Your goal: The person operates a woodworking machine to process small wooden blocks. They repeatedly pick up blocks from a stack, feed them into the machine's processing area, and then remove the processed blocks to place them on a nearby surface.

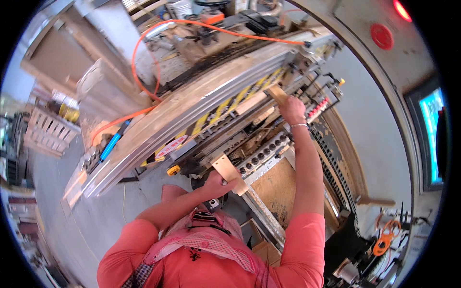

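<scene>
My left hand (218, 186) is closed around a short wooden board (225, 168) with small drilled holes at its far end. It is held in front of me, beside a row of dark round knobs or holes (260, 156) on the machine. Reaching farther out to the right, my right hand (293, 110) grips the end of another wooden piece (277, 94). That piece lies across the machine bed, near a pale wooden strip (251, 102). My right fingers are partly hidden by the back of the hand.
A long machine beam (211, 91) with yellow-black striping crosses ahead. An orange hose (225, 30) loops over it, and a blue air-gun-like tool (113, 142) rests at its left end. At right are a red button (382, 36) and a lit screen (432, 129). A slatted crate (50, 129) stands far left.
</scene>
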